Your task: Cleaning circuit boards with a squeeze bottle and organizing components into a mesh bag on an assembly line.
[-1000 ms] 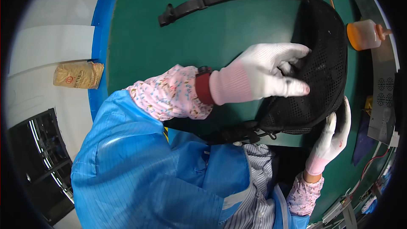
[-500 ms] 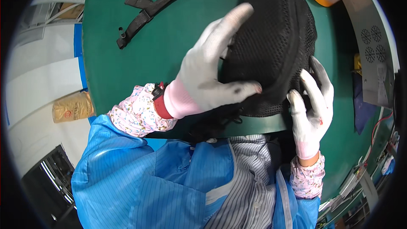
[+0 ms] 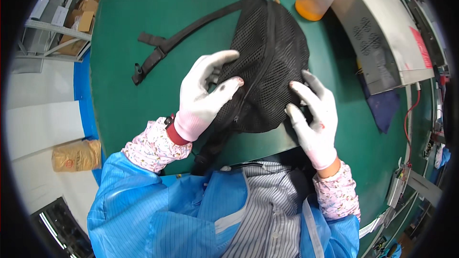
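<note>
A black mesh bag (image 3: 267, 67) with a curved zipper lies on the green table. Its webbing strap (image 3: 191, 25) reaches out to the left and ends in a plastic buckle. At the bag's left side is my left hand (image 3: 198, 91), in a white glove; thumb and forefinger are spread apart at the mesh, while the other fingers are partly hidden behind them. My right hand (image 3: 315, 122), gloved too, has its fingers apart, with the tips at the bag's right edge. Another dark strap (image 3: 210, 150) hangs over the near table edge below my left wrist.
A squeeze bottle (image 3: 315, 0) with orange liquid stands at the back right. Beside it is a grey metal housing (image 3: 377, 33) with vent holes, a dark blue cloth (image 3: 382, 107) hanging below. A brown sack (image 3: 76, 156) and shelving with boxes (image 3: 86, 21) are off to the left.
The bag appears lower and further left in the picture, turned somewhat, with its zipper side showing more. My left thumb and forefinger are closer together; my right hand stays at the right edge.
</note>
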A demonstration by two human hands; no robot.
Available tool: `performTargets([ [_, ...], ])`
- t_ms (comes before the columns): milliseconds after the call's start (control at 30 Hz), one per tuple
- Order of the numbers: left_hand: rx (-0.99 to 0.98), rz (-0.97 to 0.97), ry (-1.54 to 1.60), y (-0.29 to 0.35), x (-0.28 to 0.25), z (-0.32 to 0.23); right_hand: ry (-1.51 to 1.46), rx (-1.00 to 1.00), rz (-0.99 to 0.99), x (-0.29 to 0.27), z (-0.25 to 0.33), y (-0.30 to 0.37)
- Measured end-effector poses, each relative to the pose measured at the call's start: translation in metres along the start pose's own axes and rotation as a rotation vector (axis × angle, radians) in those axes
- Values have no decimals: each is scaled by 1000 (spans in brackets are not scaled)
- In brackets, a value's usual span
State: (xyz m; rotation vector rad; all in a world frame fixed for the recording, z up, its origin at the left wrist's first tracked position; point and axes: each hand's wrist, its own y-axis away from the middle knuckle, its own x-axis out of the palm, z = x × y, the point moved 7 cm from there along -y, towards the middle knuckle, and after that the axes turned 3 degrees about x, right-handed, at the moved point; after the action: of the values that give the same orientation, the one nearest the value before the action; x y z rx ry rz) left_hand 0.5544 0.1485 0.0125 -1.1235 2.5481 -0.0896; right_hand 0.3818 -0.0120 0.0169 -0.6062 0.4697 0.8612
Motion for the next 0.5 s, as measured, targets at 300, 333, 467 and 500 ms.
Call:
performTargets([
  [300,-23,-117,226,2,-2,6,210,-461,-15,3,57,18],
  [333,15,-129,166,-1,-4,4,231,-485,18,13,61,20],
  [467,82,-111,42,12,-16,-4,291,-519,82,36,72,26],
  [500,70,-67,40,22,-20,-3,307,-500,81,40,73,26],
])
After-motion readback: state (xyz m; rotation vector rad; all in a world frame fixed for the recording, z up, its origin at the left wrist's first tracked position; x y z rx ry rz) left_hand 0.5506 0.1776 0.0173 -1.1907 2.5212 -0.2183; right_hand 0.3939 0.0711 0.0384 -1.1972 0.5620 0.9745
